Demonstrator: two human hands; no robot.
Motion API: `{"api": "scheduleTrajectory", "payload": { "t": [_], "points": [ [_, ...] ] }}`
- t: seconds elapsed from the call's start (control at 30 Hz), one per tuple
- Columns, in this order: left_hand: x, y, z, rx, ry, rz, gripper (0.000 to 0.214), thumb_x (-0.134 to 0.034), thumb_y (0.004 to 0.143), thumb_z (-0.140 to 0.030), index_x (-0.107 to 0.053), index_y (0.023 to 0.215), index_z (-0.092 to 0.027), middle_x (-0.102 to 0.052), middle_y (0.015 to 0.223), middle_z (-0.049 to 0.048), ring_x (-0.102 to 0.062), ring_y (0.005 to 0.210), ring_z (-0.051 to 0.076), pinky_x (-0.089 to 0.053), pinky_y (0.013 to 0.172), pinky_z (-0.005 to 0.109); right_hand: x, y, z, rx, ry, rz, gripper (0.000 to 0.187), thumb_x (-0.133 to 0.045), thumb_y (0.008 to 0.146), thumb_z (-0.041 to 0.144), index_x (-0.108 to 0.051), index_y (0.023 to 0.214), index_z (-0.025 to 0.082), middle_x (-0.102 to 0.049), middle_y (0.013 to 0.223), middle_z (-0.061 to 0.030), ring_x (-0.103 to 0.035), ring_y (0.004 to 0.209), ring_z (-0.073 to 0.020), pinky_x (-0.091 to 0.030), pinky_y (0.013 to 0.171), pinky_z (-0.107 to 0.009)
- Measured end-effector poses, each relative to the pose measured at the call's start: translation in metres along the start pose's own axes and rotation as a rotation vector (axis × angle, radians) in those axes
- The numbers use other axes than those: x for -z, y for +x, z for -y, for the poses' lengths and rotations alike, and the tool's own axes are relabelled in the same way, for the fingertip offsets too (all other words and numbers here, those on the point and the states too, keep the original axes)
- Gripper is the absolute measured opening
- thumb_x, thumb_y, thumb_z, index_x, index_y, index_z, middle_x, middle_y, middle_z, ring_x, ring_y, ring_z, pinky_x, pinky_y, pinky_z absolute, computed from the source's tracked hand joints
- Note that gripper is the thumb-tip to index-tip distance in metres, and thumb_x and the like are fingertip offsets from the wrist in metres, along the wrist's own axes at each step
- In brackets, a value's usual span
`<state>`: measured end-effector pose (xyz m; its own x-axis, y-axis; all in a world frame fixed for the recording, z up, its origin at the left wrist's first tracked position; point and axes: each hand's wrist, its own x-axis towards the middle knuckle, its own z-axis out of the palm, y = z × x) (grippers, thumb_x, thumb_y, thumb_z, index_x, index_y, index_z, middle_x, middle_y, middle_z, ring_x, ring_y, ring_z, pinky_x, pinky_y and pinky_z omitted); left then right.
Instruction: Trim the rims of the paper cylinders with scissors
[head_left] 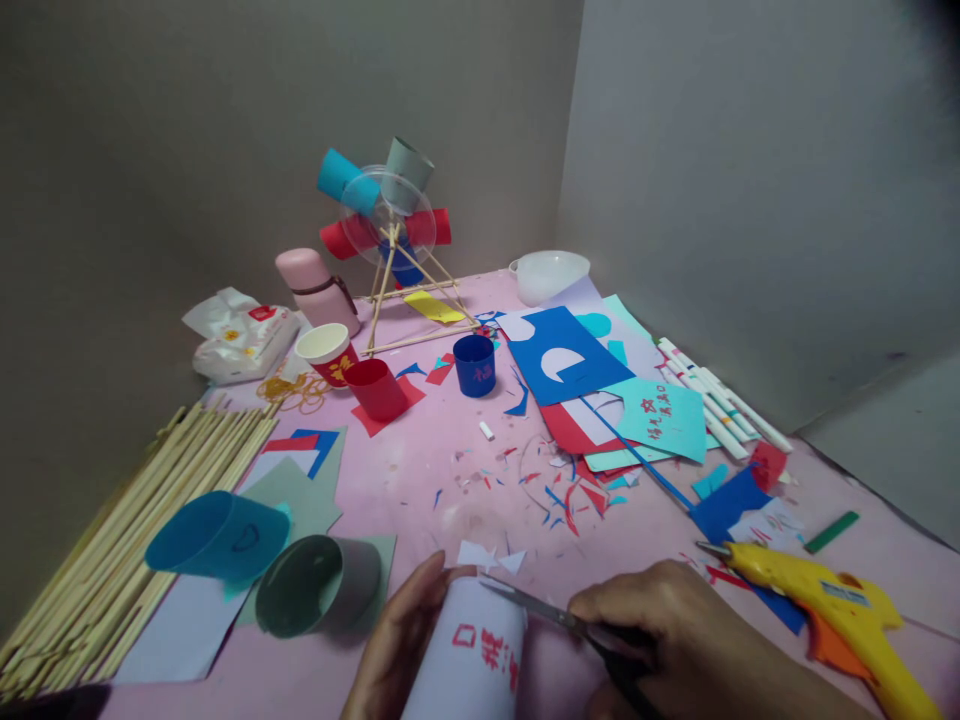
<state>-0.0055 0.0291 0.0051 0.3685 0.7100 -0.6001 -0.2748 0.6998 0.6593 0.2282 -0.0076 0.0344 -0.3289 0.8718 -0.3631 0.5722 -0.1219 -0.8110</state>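
Note:
A white paper tube [469,650] with red handwritten characters lies at the bottom centre, tilted away from me. My left hand [405,640] wraps round its left side, fingers closed on it. In my right hand [660,620] is a pair of scissors [544,608] with dark handles; the blades lie across the tube's far end at its rim. White paper scraps [480,553] rest just beyond that rim. To the left sit a grey-green paper cup [352,580] and a blue paper cup [217,535], both tipped over.
Wooden sticks [150,530] line the left. A stick-framed wheel [394,235] with coloured cups stands at the back. A yellow glue gun [817,590] lies right, near markers [712,400], cut coloured paper [570,350] and scraps. A blue cup [475,368] and red cup [379,392] stand mid-table.

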Motion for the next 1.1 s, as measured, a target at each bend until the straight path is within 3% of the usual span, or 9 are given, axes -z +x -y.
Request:
{"api": "scheduleTrajectory", "payload": {
  "t": [0.13,0.3,0.47,0.63,0.73,0.83,1.0,1.1],
  "points": [
    [-0.014,0.001,-0.008,0.022,-0.025,-0.029,0.037,-0.059,0.079,-0.052,-0.076,0.073,-0.020,-0.079,0.068,0.0030,-0.075,0.071,0.029,-0.053,0.083,0.050,0.000,0.002,-0.003,0.029,-0.034,-0.010,0.024,-0.080,0.056,0.008,-0.060,0.054,0.020,-0.039,0.050,0.0098,-0.033,0.047,-0.0079,-0.024,0.042,-0.017],
    [0.005,0.006,0.008,-0.023,-0.013,-0.015,0.041,-0.054,0.081,-0.053,-0.076,0.079,-0.019,-0.079,0.076,0.0067,-0.074,0.078,0.030,-0.054,0.081,0.047,-0.002,0.004,-0.006,0.062,-0.118,-0.020,0.016,-0.081,0.061,0.015,-0.065,0.062,0.021,-0.051,0.056,0.0087,-0.044,0.051,-0.0088,-0.029,0.049,-0.019],
    [0.017,0.006,0.017,-0.154,-0.017,-0.018,0.030,-0.075,0.064,-0.048,-0.075,0.087,-0.028,-0.078,0.090,0.0032,-0.069,0.098,0.033,-0.049,0.092,0.046,-0.005,0.007,-0.014,0.120,-0.169,-0.060,0.030,-0.079,0.061,0.017,-0.072,0.089,0.025,-0.067,0.080,0.0016,-0.057,0.068,-0.0162,-0.037,0.058,-0.022],
    [0.007,0.007,0.015,-0.073,-0.006,-0.010,0.036,-0.064,0.074,-0.054,-0.076,0.079,-0.020,-0.077,0.076,0.0067,-0.073,0.081,0.032,-0.053,0.083,0.047,-0.003,0.007,-0.017,0.094,-0.004,-0.003,0.035,-0.079,0.061,0.019,-0.072,0.095,0.025,-0.070,0.089,-0.0002,-0.060,0.075,-0.0189,-0.043,0.065,-0.024],
    [0.004,0.005,0.016,-0.129,-0.037,-0.019,0.032,-0.071,0.067,-0.053,-0.076,0.080,-0.024,-0.077,0.077,0.0042,-0.073,0.077,0.029,-0.056,0.075,0.041,0.001,0.006,-0.018,0.089,0.141,0.054,0.038,-0.079,0.063,0.020,-0.072,0.100,0.025,-0.070,0.092,0.0004,-0.060,0.080,-0.0198,-0.045,0.070,-0.025],
    [0.010,0.004,0.024,-0.242,-0.028,-0.051,0.031,-0.077,0.061,-0.048,-0.076,0.083,-0.026,-0.078,0.080,0.0033,-0.072,0.083,0.030,-0.056,0.078,0.042,0.005,0.004,-0.021,0.057,0.282,0.108,0.039,-0.076,0.065,0.020,-0.071,0.103,0.026,-0.070,0.095,0.0005,-0.060,0.084,-0.0206,-0.046,0.075,-0.027],
    [0.019,0.003,0.031,-0.316,0.040,-0.098,0.040,-0.079,0.060,-0.037,-0.073,0.099,-0.030,-0.076,0.097,0.0057,-0.064,0.106,0.036,-0.049,0.093,0.046,0.004,0.005,-0.028,0.084,0.503,0.156,0.039,-0.074,0.071,0.024,-0.068,0.110,0.023,-0.067,0.095,-0.0027,-0.060,0.087,-0.0206,-0.046,0.080,-0.031],
    [0.015,-0.006,0.025,-0.249,0.048,-0.139,0.050,-0.081,0.056,-0.033,-0.071,0.106,-0.031,-0.076,0.105,0.0045,-0.062,0.110,0.039,-0.048,0.095,0.048,-0.001,0.008,-0.030,0.108,0.660,0.121,0.044,-0.075,0.072,0.033,-0.065,0.113,0.020,-0.064,0.093,-0.0035,-0.059,0.084,-0.0190,-0.045,0.076,-0.030]
  ]
}}
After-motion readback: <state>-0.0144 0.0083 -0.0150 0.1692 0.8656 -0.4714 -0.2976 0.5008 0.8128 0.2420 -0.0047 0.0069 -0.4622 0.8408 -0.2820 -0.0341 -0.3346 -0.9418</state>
